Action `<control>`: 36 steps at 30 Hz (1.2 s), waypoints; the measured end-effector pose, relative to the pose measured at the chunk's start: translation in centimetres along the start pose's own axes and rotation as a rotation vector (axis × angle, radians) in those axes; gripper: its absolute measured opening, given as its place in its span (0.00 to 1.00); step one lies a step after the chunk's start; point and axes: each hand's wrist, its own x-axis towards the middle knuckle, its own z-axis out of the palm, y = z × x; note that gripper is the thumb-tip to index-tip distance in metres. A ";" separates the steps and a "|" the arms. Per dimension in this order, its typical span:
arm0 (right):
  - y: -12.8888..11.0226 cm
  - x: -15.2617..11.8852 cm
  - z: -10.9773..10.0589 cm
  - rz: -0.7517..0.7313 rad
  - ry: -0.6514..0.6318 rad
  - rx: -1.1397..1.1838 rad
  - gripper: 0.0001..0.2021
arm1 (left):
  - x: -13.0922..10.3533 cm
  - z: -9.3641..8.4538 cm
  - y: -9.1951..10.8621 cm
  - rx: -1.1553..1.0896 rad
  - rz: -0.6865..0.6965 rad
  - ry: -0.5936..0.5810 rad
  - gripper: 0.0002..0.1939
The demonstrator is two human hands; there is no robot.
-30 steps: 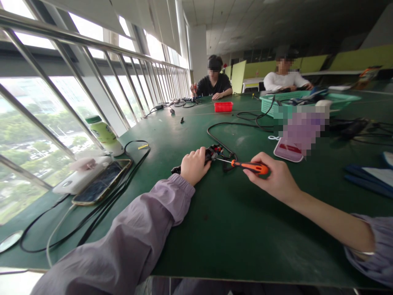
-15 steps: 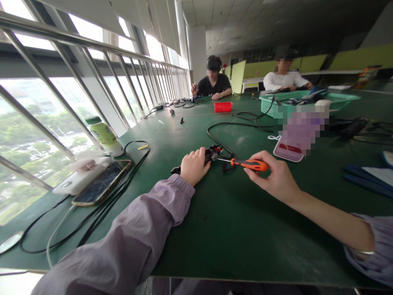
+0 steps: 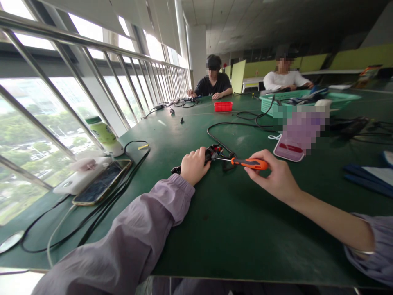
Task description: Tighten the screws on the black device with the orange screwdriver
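My left hand is closed around a dark elongated device with small red parts at its far end; its exact kind I cannot make out. The fingers hide its middle. My right hand pinches an orange and black screwdriver by the handle's end. The screwdriver lies nearly level, its thin shaft pointing left. Its tip meets the device's right end, though the exact contact point is too small to see. A black cable runs from near the device to the back right.
A phone, a white case and a bottle stand left by the railing. Farther off are a red basket, a green basket and a purple phone-like item. Two people sit across the green table.
Both my hands, the device and the screwdriver stay almost exactly in place. Across the table, the dark-shirted person's raised hand has lowered toward the tabletop.
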 end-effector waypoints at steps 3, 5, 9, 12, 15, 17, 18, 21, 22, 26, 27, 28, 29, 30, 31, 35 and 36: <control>-0.1 0.0 0.0 0.014 -0.015 -0.037 0.10 | 0.0 0.0 0.0 0.002 0.006 0.005 0.16; -0.1 0.0 0.1 0.028 -0.031 -0.089 0.15 | 0.0 0.0 -0.1 0.002 0.008 0.013 0.16; 0.0 0.1 0.0 0.032 -0.021 -0.088 0.15 | 0.0 0.1 -0.1 -0.002 -0.003 -0.006 0.16; 0.0 0.0 0.0 0.002 -0.001 -0.022 0.08 | 0.0 0.1 0.0 -0.004 -0.004 -0.010 0.16; -0.2 0.0 0.0 -0.015 -0.017 0.000 0.08 | 0.0 0.1 0.0 -0.001 -0.001 0.002 0.16; -0.3 0.0 0.0 -0.019 -0.057 -0.030 0.11 | 0.0 0.1 0.0 0.000 0.005 0.008 0.16; -0.3 0.0 0.0 -0.021 -0.079 -0.057 0.13 | 0.0 0.1 0.0 -0.001 0.007 0.009 0.16; -0.3 0.2 0.0 -0.007 -0.115 -0.120 0.18 | 0.0 0.1 -0.1 -0.007 0.000 -0.001 0.16; -0.2 0.2 0.0 0.011 -0.115 -0.119 0.18 | 0.0 0.1 0.0 -0.010 -0.005 -0.005 0.16; 0.0 0.1 0.0 0.061 -0.085 -0.035 0.12 | 0.0 0.0 0.0 -0.014 -0.021 -0.019 0.16; 0.1 0.1 0.0 0.057 -0.076 -0.017 0.10 | 0.0 0.0 0.0 -0.013 -0.020 -0.020 0.16; 0.1 0.1 0.0 0.049 -0.069 -0.007 0.09 | 0.0 0.0 0.0 -0.011 -0.018 -0.021 0.16; 0.0 0.0 0.0 0.043 -0.068 -0.005 0.09 | 0.0 0.0 0.0 -0.009 -0.015 -0.020 0.16; 0.0 0.0 0.0 0.040 -0.073 -0.013 0.09 | 0.0 0.0 0.0 -0.007 -0.012 -0.018 0.16; -0.1 0.0 0.1 0.037 -0.083 -0.029 0.09 | 0.0 0.0 0.0 -0.006 -0.009 -0.014 0.16; -0.2 0.2 0.0 0.063 -0.157 -0.095 0.16 | 0.1 0.2 -0.1 -0.001 0.007 0.010 0.16; -0.2 0.2 -0.1 0.080 -0.189 -0.098 0.18 | 0.1 0.2 -0.1 0.001 0.011 0.019 0.16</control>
